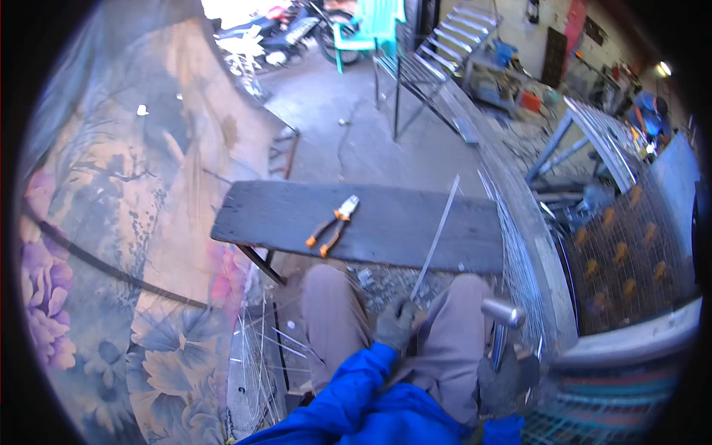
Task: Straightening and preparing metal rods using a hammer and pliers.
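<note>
My left hand, in a grey glove, is closed between my knees around the lower end of a thin flat metal strip. The strip slants up and away to the right, across the dark bench. At my right thigh, my gloved right hand grips a hammer, its metal head raised above the fist. Pliers with orange and black handles lie on the bench left of the strip, jaws pointing away from me.
A flowered cloth hangs along the left. Thin metal rods lie right of the bench; more wires are by my left leg. Farther off stand a turquoise chair, a metal frame and motorcycles. Another person works at far right.
</note>
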Motion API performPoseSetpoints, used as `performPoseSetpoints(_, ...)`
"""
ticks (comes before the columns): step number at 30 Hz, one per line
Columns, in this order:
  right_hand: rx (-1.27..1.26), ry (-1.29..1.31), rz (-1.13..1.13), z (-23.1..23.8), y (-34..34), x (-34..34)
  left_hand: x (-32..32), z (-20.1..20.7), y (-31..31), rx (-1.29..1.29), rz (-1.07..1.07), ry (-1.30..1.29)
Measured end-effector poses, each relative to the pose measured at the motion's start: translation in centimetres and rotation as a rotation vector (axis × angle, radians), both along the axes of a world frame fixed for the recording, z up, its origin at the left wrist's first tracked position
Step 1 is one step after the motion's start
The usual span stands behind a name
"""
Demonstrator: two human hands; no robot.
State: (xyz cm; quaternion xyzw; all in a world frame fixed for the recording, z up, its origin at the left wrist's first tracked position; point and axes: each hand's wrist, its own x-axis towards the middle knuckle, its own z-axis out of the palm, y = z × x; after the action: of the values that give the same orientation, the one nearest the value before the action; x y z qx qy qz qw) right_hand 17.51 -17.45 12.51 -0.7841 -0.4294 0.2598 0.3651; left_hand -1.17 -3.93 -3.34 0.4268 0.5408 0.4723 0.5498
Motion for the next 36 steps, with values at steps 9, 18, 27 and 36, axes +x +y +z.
performPoseSetpoints(9,-0.068,0.226,-0.106,7.0,-1.6,1.2,-5.0,4.8,7.5,0.079,-0.251,0.288)
performPoseSetpoints(18,0.074,0.208,-0.050,6.5,11.9,4.2,-7.5,4.2,8.8,0.183,-0.540,0.670)
performPoseSetpoints(27,0.066,-0.175,-0.019,-5.3,19.2,8.5,-9.5,1.4,7.9,0.107,-0.570,0.672)
performPoseSetpoints(36,0.094,-0.111,-0.022,-8.0,20.2,8.6,-8.0,2.8,8.0,0.006,-0.539,0.747)
